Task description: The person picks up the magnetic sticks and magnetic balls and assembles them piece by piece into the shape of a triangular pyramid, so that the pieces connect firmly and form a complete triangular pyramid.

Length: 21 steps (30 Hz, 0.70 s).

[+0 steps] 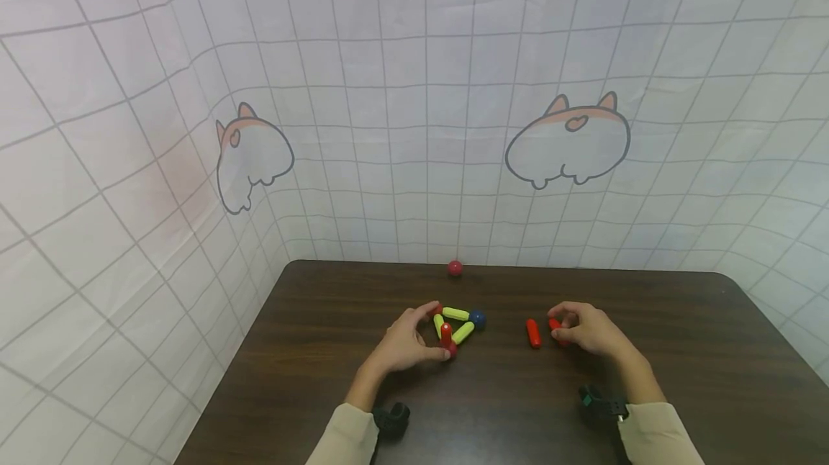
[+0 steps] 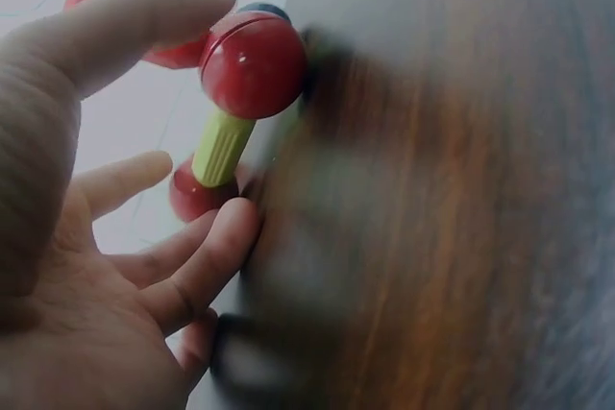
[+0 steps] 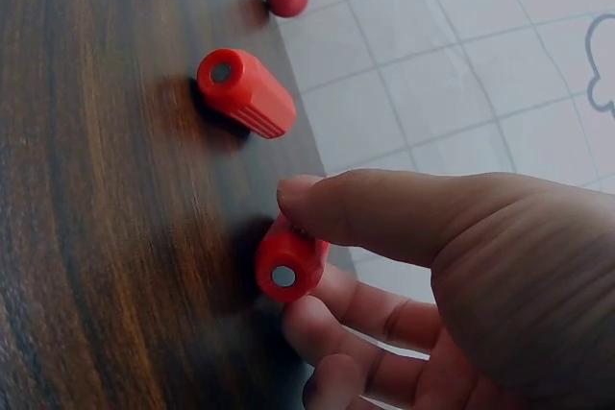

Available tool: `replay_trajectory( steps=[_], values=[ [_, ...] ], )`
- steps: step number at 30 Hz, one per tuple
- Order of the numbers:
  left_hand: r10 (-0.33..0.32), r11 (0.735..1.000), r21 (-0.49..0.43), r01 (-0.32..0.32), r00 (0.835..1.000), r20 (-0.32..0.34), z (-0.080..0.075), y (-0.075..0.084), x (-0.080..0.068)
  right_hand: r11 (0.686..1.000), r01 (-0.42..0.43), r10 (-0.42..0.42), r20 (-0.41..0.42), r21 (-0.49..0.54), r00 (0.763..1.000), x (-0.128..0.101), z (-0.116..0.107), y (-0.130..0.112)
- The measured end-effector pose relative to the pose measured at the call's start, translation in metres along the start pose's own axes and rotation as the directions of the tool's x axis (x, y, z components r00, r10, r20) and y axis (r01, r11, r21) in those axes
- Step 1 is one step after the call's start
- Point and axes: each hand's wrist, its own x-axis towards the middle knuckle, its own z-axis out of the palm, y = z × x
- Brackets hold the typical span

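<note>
- Dark wooden table (image 1: 680,378) backed by a white grid cloth with cartoon animals
- left hand (image 1: 401,342) curls around a triangle of sticks and balls (image 1: 456,324), thumb and fingertip touching its red balls
- right hand (image 1: 586,330) pinches a red stick (image 3: 288,261) lying on the table
- second red stick (image 1: 532,332) lies just beside it, untouched
- lone red ball (image 1: 455,268) sits at the far edge
- wrist view alone shows the metal disc in each stick's end

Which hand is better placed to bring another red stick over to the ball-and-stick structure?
The right hand, probably. It already pinches one red stick, and the spare red stick lies just beside it. The left hand is occupied steadying the structure.
</note>
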Motion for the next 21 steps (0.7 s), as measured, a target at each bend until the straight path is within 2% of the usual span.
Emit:
replay_trajectory(
  steps=[6, 11, 15, 21],
  values=[
    [-0.015, 0.999, 0.035, 0.016, 0.999, -0.039, 0.0057, 0.0009, 0.0012, 1.000, -0.009, 0.009, 0.015, -0.007, 1.000, -0.0001, 0.0001, -0.0002],
    [-0.002, 0.999, 0.044, 0.004, 0.999, -0.053, 0.0068, 0.0023, 0.0013, 1.000, 0.012, -0.012, 0.026, -0.013, 1.000, 0.0013, -0.0003, 0.0021],
    [0.007, 0.999, 0.038, -0.005, 0.999, -0.050, 0.0055, 0.0012, 0.0016, 1.000, 0.023, -0.023, 0.003, -0.004, 1.000, 0.0022, -0.0015, 0.0030],
    [0.026, 0.999, 0.027, -0.025, 0.999, -0.047, 0.0042, -0.0031, 0.0031, 0.997, 0.009, -0.003, -0.063, 0.083, 0.998, 0.0023, -0.0036, -0.0020]
  ],
)
